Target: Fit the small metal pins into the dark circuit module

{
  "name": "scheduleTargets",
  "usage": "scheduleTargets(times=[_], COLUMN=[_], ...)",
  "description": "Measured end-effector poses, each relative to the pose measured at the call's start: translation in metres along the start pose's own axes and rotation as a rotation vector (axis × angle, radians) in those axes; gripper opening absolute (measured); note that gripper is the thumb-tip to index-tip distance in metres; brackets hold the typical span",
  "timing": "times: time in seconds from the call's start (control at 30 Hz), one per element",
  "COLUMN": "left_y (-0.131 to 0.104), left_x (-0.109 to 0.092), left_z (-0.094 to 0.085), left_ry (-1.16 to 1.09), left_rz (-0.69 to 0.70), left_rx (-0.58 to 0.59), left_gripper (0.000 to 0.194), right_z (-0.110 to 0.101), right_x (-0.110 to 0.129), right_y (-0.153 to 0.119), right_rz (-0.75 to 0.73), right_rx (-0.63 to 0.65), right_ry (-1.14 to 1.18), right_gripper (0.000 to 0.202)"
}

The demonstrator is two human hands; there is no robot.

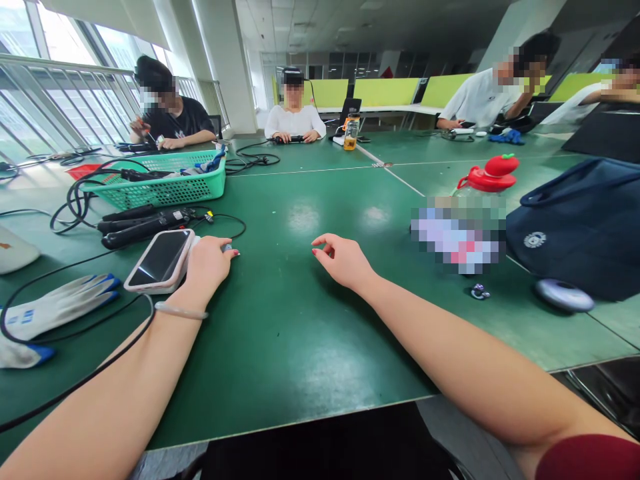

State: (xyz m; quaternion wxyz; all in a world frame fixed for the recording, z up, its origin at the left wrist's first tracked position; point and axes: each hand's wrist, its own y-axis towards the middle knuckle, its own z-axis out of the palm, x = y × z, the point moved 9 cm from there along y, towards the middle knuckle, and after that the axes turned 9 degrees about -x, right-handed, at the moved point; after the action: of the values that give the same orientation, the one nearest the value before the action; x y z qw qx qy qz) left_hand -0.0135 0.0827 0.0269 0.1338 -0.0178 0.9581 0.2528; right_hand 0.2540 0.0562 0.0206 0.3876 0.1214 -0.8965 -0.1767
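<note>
My left hand (213, 263) rests on the green table (280, 360), its thumb and fingertips closed around a small greyish thing (228, 247) that is mostly hidden. Right beside that hand lies a phone in a pink case (161, 259), screen up. A pale bangle (181, 311) circles the left wrist, and a black cable (107, 363) passes over the forearm. Across a gap, my right hand (345, 261) lies on its side, fingers loosely curled, thumb and index finger apart, nothing between them. Black handheld devices (145, 225) lie behind the phone.
A green basket (165, 193) holds cables and gloves. White-blue gloves (65, 307) lie at left. On the right are a red-lidded bottle (487, 179), a dark blue bag (580, 227), a rounded pale object (564, 295) and a small shiny item (480, 291). Several people sit beyond.
</note>
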Motion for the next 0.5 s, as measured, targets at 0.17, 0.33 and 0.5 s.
scheduleTargets(times=[0.17,0.33,0.5], left_y=[-0.001,-0.016,-0.057], left_x=[0.004,-0.027,-0.105], left_z=[0.013,0.033,0.025], left_ry=[-0.003,-0.147,-0.547], left_rz=[-0.078,0.021,0.306], left_rx=[0.069,0.255,0.477], left_gripper=[0.033,0.027,0.027], right_z=[0.006,0.026,0.035], right_x=[-0.003,-0.007,-0.004], right_y=[0.000,-0.002,-0.002], right_rz=[0.008,-0.003,-0.048], right_rx=[0.036,0.183,0.258], right_ry=[0.007,-0.012,-0.086], right_gripper=[0.019,0.016,0.032])
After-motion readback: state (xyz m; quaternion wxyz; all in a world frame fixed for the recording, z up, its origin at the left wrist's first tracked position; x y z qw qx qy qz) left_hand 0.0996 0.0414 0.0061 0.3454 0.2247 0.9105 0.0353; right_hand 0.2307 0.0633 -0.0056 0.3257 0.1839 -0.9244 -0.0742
